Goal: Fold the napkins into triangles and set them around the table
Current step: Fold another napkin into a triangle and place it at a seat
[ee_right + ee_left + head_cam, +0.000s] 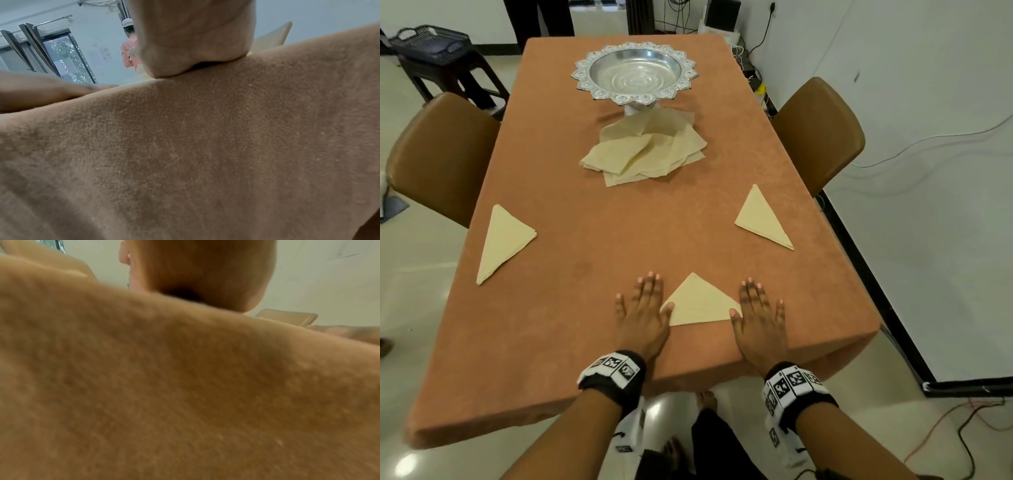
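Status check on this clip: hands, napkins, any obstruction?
Left hand and right hand flat, open, flanking near triangle napkin. Two more triangles placed, unfolded pile remains. Nothing in the way.

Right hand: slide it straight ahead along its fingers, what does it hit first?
The right hand lies flat on the tablecloth, fingers pointing up the table. Bare cloth comes first; the folded napkin at the right edge lies roughly in that line, though the hand might pass just left of it.

A home dining room: clothed table, chairs, silver pedestal bowl
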Tool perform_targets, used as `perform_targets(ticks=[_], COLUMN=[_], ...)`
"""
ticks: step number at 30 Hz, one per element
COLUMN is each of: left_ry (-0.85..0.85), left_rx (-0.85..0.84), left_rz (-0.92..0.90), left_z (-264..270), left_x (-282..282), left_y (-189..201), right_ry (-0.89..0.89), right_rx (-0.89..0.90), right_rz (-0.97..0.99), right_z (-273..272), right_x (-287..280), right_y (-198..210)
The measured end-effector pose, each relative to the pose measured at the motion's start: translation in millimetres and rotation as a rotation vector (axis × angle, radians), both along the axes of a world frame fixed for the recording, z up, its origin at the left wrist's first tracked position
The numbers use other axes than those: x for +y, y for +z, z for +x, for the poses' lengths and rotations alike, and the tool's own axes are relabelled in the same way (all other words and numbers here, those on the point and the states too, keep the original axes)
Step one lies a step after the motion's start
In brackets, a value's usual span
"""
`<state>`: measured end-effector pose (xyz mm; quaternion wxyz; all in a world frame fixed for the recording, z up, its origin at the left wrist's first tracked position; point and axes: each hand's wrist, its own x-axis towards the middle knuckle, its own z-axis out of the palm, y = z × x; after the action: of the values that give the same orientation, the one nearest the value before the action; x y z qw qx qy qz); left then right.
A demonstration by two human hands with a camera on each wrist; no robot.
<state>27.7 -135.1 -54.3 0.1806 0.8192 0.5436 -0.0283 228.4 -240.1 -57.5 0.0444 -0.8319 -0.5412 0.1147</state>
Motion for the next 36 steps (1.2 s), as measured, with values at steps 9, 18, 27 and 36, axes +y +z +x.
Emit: perform_targets(ticks=[9,18,27,36], left_ry=[-0.171,0.01,0.014,0.011], left_rx=[-0.019,-0.034,-0.013,-0.034], left_rz=[0.023,0.055,0.068,0.083], left_z=[37,-25,-24,-25], left_x=[-27,-7,-8,-8], left_y=[-5,-9,-10,-11], right_ry=[0.0,0.156,0.232,0.341], right_rx=[-0.026,0.016,0.055,0.035], right_rz=[0.012,0.12,-0.056,-0.009], right_z=[1,-12,-22,-60], right_x=[1,13,70,33], right_y=[-5,11,13,0])
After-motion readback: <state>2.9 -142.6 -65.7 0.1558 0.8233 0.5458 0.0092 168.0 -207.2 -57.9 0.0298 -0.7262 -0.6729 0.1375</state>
